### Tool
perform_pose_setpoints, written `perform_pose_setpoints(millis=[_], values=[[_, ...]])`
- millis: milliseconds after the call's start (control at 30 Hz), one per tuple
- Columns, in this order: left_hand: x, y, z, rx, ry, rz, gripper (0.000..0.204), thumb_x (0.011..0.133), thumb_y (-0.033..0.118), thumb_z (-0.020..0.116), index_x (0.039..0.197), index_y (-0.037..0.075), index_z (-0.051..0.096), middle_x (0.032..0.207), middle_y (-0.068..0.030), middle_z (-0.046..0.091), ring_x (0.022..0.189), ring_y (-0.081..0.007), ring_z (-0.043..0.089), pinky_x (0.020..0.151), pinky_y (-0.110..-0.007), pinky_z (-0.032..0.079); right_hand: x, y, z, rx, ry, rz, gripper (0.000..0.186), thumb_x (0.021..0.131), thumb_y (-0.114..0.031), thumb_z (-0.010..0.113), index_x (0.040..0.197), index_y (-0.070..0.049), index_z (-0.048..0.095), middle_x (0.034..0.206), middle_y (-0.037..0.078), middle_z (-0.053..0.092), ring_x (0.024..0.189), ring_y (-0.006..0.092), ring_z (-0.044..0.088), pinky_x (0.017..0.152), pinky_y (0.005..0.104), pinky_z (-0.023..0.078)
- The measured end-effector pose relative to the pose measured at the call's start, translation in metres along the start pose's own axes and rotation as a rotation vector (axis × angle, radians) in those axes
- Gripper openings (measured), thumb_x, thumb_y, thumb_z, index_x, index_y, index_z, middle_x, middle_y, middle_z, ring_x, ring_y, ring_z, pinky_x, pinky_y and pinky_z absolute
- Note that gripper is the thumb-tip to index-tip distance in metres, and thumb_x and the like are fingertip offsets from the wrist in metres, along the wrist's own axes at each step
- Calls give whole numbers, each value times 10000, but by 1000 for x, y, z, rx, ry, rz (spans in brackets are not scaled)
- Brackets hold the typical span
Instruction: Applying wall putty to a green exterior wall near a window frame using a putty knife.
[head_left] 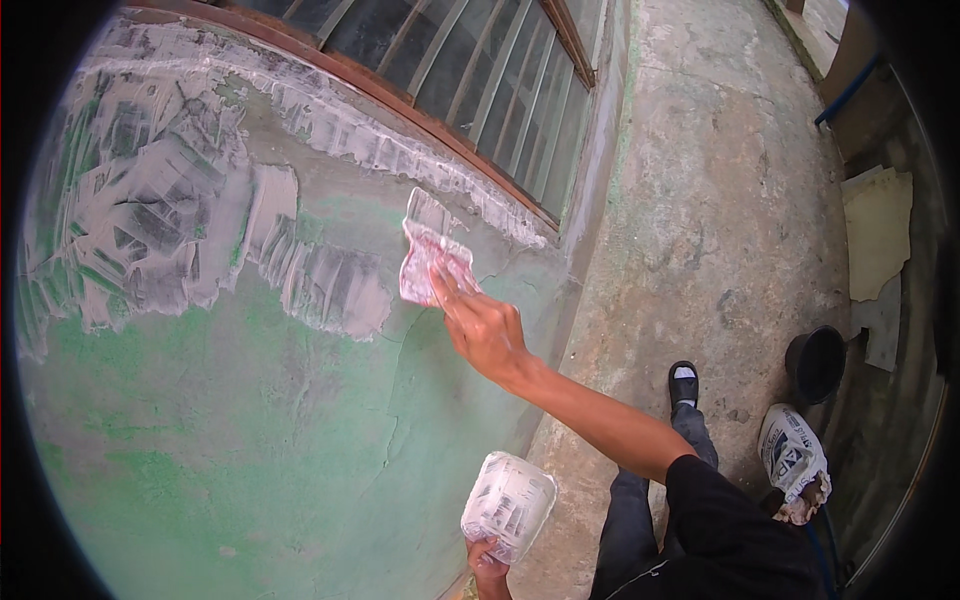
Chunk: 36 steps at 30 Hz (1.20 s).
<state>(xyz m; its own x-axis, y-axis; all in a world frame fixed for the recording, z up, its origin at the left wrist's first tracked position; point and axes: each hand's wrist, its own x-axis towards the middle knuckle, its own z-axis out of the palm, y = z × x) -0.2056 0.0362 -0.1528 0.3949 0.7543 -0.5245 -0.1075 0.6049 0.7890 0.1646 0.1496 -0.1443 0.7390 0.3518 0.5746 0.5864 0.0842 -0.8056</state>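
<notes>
My right hand [480,325] reaches out to the green wall [270,420], its fingers closed on a flat putty spreader [422,270] smeared white and pinkish. The spreader lies against the wall below the window, with a short streak of wet putty [428,208] just above it. Low in front of me, my left hand [487,558] grips the near edge of a shallow white plastic tray [510,505] coated with putty. Rough whitish putty patches [170,200] cover the upper left of the wall, and a ragged band runs under the window frame.
A louvred window [460,80] with a brown frame is set in the wall above. To the right runs a concrete walkway [715,200], where my legs and sandalled foot [683,385] show. A black bucket [815,365], a white sack [793,450] and a pale sheet [880,235] line its far side.
</notes>
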Motion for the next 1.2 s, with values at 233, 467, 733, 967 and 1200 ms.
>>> perform_pose_setpoints(millis=[233,467,733,967,1200], values=[[5,-3,-4,4,6,-18,691,664,57,545,1342,-46,463,1239,-179,601,1149,-332,582,994,-433,463,15,23,-15,-44,215,-92,650,741,41,659,1372,-53,534,1065,143,708,728,268,691,588,356,559],[-1,-1,-18,6,11,-5,672,672,44,553,1332,-46,473,1220,-162,613,1124,-316,591,977,-410,461,21,11,-15,24,227,8,533,754,79,637,1280,-4,604,939,198,709,640,234,680,589,323,534],[-4,4,-31,92,35,-12,684,667,63,557,1336,-43,468,1223,-179,608,1123,-319,597,997,-421,462,41,-6,-27,187,43,664,359,821,-36,592,1171,16,654,733,172,668,598,133,617,591,315,499],[-13,16,-44,71,50,-52,620,677,1,576,1292,-43,517,1181,-142,641,1087,-284,613,970,-375,447,63,-29,2,112,48,619,349,804,-65,619,1141,16,664,732,213,660,640,246,675,634,361,510],[1,24,-43,123,17,-91,627,670,-12,574,1293,-44,514,1192,-142,635,1097,-287,609,967,-379,455,74,-57,8,110,75,594,362,799,-100,641,1130,45,647,761,272,634,699,389,668,661,426,509]])
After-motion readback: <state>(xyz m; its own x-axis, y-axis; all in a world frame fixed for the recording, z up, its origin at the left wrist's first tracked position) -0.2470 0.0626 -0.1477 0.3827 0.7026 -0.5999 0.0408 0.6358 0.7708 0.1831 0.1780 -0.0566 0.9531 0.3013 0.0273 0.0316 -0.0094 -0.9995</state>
